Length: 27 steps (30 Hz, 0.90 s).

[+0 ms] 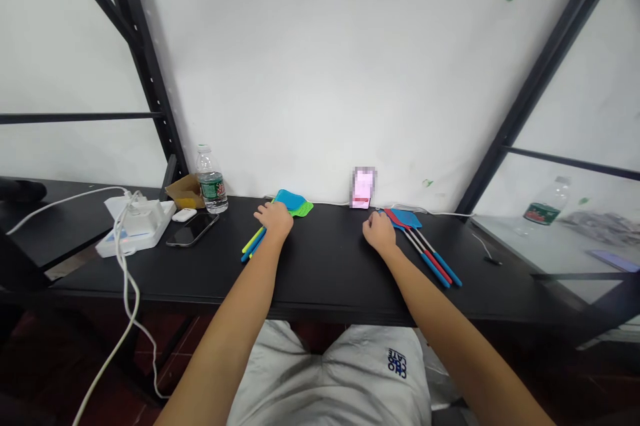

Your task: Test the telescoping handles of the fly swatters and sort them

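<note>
1. nearest are my light grey shorts (330,373) with dark lettering, then the front edge of the black table (330,309).
2. my left hand (273,221) lies palm down on a stack of fly swatters (293,203). my fingers sit close together, and i can't tell if they grip or just rest. the stack's long axis runs diagonally, with blue and green heads pointing far-right and yellow-green and blue handles pointing near-left, out from under my palm.
3. my right hand (380,231) is palm down on the table, fingers loosely together and pinching nothing, just beside a second group of fly swatters (425,249). their blue heads point far-left; red and blue handles fan toward near-right.
4. off to the left are a black phone (193,229) and a white power strip (135,229) with a white cable (125,279) trailing off the table.
5. farthest back, against the white wall (320,66), stand a water bottle (211,181) and a cardboard scrap (185,193) — beside them, a pixelated pink card (363,187), too blurred to tell.
</note>
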{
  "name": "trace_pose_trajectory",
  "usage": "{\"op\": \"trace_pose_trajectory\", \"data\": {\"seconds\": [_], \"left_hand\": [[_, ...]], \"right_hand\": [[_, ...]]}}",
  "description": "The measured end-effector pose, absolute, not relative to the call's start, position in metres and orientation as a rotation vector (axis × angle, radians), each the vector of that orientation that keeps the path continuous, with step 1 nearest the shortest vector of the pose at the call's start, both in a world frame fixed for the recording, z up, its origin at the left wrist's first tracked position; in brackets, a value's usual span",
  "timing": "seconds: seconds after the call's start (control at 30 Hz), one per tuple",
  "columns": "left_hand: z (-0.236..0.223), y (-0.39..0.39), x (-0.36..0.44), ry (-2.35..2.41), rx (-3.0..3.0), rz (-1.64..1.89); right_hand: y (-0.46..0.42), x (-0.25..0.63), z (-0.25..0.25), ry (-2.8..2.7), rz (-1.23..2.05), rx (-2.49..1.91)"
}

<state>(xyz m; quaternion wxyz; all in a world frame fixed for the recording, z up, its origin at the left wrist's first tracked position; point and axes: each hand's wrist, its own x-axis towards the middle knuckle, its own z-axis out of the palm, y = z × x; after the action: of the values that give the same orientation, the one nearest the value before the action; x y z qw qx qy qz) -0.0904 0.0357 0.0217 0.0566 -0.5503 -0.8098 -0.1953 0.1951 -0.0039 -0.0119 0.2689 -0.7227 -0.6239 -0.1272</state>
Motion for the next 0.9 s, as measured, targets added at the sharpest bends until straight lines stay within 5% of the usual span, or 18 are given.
{"op": "trace_pose_trajectory", "data": {"seconds": [0.23, 0.9], "left_hand": [[0.021, 0.039, -0.092, -2.476, -1.684, -0.58], [0.045, 0.017, -0.074, -2.198, -1.905, -0.809]], "right_hand": [[0.001, 0.213, -0.008, -1.606, -0.09, -1.985], [0.004, 0.211, -0.006, -1.727, -0.021, -1.906]]}}
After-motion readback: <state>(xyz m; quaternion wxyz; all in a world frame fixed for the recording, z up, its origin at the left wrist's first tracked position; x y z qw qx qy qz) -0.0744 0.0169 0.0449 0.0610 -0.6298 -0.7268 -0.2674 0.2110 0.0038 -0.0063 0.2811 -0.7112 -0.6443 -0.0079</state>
